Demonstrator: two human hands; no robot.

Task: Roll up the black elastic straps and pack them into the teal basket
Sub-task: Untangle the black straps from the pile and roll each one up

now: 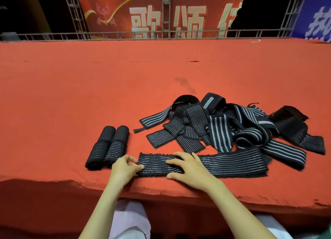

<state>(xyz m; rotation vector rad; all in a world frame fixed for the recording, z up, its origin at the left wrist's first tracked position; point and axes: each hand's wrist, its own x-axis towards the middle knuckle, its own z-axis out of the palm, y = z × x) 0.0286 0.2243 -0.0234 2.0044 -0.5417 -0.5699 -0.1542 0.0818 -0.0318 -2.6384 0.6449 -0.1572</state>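
From my head camera, I look down on a table (71, 95) covered in red cloth. One flat strap (229, 164), black with thin grey stripes, lies stretched along the near edge, a little right of the middle. My left hand (125, 167) has its fingers curled, and they pinch the strap's left end between thumb and fingertips. My right hand (189, 169) rests palm down on the strap just beside that, fingers nearly straight and pressing it to the cloth, gripping nothing.

Just left of my left hand lie four rolled straps (109, 145), two rows of two touching each other, near the front edge. Behind the flat strap, toward the right side, a pile of loose straps (223, 124) lies tangled, some of them overlapping its far edge.

Beyond the table's far edge stands a metal truss (165, 15) with a red banner (152, 11) and, at the right, a blue banner (317, 16).
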